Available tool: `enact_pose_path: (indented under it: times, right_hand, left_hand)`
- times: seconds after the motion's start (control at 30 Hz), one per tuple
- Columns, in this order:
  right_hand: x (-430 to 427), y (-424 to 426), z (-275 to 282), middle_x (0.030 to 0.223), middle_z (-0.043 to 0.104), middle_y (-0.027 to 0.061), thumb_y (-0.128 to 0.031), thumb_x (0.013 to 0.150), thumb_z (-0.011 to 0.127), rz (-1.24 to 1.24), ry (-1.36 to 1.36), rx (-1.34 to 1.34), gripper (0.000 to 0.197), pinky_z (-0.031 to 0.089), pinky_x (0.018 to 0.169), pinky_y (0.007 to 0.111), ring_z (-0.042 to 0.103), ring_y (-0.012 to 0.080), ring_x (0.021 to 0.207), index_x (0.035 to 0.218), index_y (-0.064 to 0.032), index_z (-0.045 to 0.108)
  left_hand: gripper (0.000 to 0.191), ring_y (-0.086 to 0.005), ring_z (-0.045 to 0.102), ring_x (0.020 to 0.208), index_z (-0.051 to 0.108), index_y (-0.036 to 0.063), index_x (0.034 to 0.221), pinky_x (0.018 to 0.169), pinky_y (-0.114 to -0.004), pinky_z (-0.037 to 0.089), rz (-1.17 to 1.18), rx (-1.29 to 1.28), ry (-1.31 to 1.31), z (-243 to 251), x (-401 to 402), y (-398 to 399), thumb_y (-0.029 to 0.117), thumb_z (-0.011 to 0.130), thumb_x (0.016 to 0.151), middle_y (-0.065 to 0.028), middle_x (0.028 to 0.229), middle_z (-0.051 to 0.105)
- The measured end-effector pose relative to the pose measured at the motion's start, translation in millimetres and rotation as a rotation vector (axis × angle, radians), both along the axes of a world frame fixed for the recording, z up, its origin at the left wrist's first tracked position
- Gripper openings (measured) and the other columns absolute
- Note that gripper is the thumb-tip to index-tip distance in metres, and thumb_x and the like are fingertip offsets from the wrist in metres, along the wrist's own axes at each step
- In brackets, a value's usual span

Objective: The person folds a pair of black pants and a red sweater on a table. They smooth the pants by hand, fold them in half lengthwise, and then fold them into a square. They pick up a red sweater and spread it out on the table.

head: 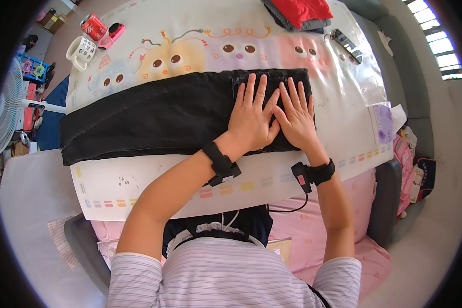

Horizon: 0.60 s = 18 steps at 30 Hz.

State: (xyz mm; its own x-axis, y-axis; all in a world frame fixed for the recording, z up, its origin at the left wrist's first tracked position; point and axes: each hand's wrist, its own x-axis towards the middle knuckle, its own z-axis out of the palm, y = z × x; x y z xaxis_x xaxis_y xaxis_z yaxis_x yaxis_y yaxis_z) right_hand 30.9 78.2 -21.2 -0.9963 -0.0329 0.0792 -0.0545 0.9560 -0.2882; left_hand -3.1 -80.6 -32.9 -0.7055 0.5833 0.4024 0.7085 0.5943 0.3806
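A pair of black trousers (pixel 150 119), folded lengthwise, lies flat across the table in front of me. Its wider waist end is at the right and the narrower leg end reaches past the table's left edge. My left hand (pixel 252 113) presses palm down on the cloth near the waist end, fingers spread. Right beside it, my right hand (pixel 296 115) also rests flat on that end, fingers apart and close to the right edge. The thumb of my right hand meets the left hand's fingers. Neither hand grips anything.
Folded clothes, red on top (pixel 300 13), sit at the table's far side near a smartphone (pixel 346 46). A tissue pack (pixel 381 123) lies at the right edge. At far left stand a mug (pixel 81 52), a red can (pixel 94 27) and a pink-handled brush (pixel 111 36). A fan (pixel 9 104) is beyond.
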Motion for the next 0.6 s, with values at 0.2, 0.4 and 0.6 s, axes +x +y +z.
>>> enact_pose_path:
  times: [0.2, 0.4, 0.6]
  right_hand:
    - [36, 54, 1, 0.107, 0.061, 0.0151, -0.026, 0.089, 0.059, -0.609, 0.107, -0.764, 0.034, 0.045, 0.087, 0.032, 0.059, 0.023, 0.1, 0.111, 0.0003, 0.061]
    - [56, 69, 3, 0.1, 0.064, 0.0091, -0.03, 0.09, 0.058, -0.585, -0.141, -1.228, 0.035, 0.046, 0.082, 0.027, 0.06, 0.0148, 0.093, 0.109, -0.0004, 0.061]
    - [69, -13, 5, 0.124, 0.057, 0.0103, -0.029, 0.092, 0.054, -0.55, 0.002, -2.212, 0.042, 0.041, 0.099, 0.037, 0.054, 0.0225, 0.114, 0.124, -0.0027, 0.051]
  left_hand:
    - [0.059, -0.0468, 0.021, 0.135, 0.047, 0.0068, 0.133, 0.107, -0.056, 0.022, 0.025, 0.053, 0.024, -3, -1, -1, 0.035, 0.055, 0.082, -0.0272, 0.146, 0.026]
    - [0.056, -0.0441, 0.021, 0.136, 0.048, 0.0078, 0.132, 0.109, -0.055, 0.021, -0.007, 0.112, 0.038, -11, -5, 3, 0.035, 0.054, 0.083, -0.0264, 0.146, 0.026]
    - [0.054, -0.0425, 0.024, 0.135, 0.048, 0.0077, 0.132, 0.109, -0.053, 0.022, -0.002, 0.122, 0.096, -16, -9, -5, 0.036, 0.052, 0.086, -0.0252, 0.145, 0.028]
